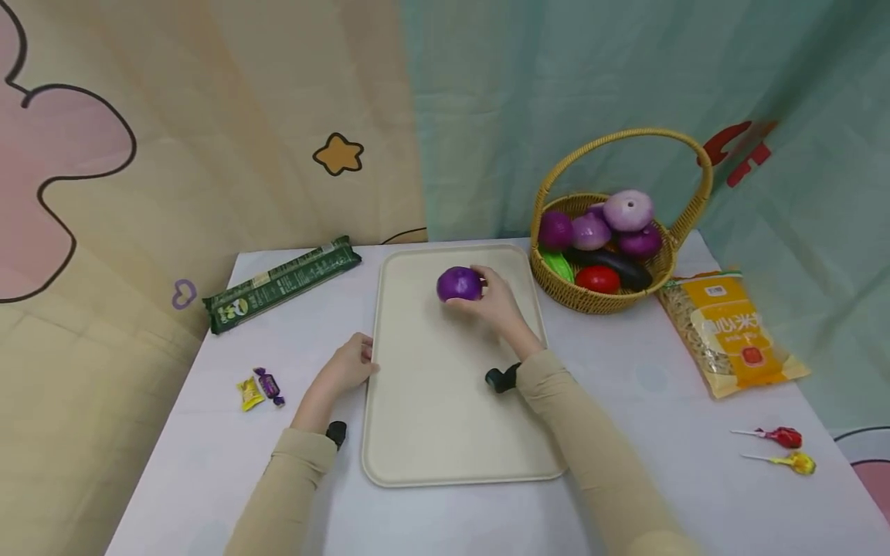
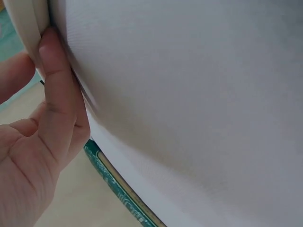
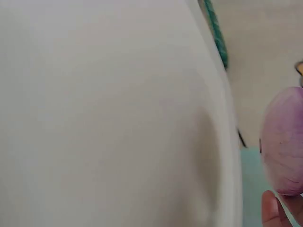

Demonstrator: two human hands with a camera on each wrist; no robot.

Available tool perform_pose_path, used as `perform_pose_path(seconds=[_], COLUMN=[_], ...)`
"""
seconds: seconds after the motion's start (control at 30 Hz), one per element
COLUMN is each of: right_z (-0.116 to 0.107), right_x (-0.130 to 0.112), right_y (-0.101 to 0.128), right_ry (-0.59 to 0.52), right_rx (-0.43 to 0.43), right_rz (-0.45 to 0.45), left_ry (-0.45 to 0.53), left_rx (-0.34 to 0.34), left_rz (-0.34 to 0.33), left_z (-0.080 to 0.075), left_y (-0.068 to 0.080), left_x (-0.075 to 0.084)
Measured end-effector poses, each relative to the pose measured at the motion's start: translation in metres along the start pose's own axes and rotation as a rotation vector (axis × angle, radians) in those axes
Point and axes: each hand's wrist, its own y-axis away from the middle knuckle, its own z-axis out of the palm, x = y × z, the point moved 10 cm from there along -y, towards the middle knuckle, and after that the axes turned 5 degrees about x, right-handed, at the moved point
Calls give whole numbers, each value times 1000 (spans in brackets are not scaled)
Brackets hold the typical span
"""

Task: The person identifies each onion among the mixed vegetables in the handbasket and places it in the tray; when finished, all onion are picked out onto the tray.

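Observation:
My right hand (image 1: 495,300) grips a purple onion (image 1: 459,284) over the far half of a cream tray (image 1: 445,409). In the right wrist view the onion (image 3: 283,142) shows at the right edge, with fingertips (image 3: 271,208) below it and the tray (image 3: 109,104) filling much of the picture. My left hand (image 1: 350,361) is at the tray's left rim. Seen from the left wrist, the thumb and fingers of that hand (image 2: 42,123) pinch the tray's edge (image 2: 29,19) from both sides.
A wicker basket (image 1: 587,301) of vegetables stands at the back right, its handle upright. Beside it lies an orange-and-clear food bag (image 1: 733,332), with two lollipops (image 1: 786,450) nearer. On the left are a long green packet (image 1: 283,284) and two wrapped candies (image 1: 260,388).

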Motion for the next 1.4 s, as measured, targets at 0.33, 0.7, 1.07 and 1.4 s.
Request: perform_pose_path(seconds=[0.33,0.7,1.07,1.4], right_z=[66,69,27,-114], right_x=[-4,-11,-21,-23], right_y=[-17,-23,-7,21], right_ry=[-23,17,-33,154], right_rx=[-51,0,18,310], right_rz=[14,-4,11,-279], left_ry=[0,-16,-17,2], left_rx=[-7,12,5,5], left_rz=[-15,-29,-23,-30], left_z=[-1,-3,-3,-2], left_y=[3,5,3,3], left_x=[0,3,-2,-3])
